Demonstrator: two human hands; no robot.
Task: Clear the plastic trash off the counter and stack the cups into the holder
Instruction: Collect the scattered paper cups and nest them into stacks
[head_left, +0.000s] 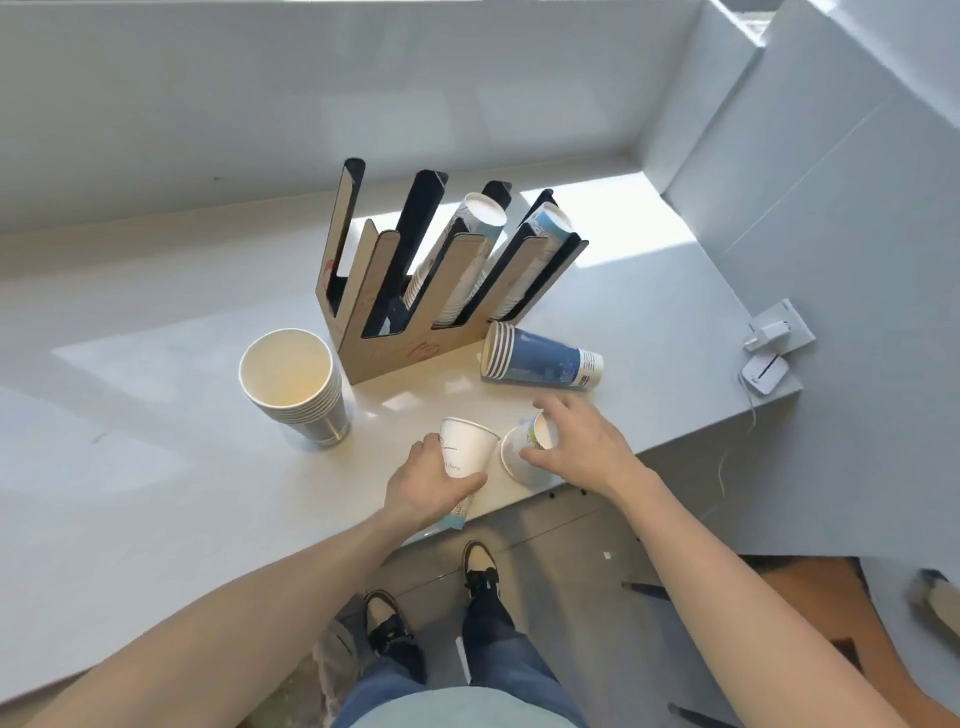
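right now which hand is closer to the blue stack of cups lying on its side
Right. The right hand is just in front of the blue stack, gripping small cups. The left hand is farther left, holding a white cup.

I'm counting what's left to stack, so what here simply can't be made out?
All in the head view:
- Small white paper cups near the counter edge: the right hand covers them, count unclear.
- White printed cup stack: the left hand hides its lower end.
- Cup columns in the slotted cardboard holder: its front panels hide them.
- Blue cup stack's label: too small.
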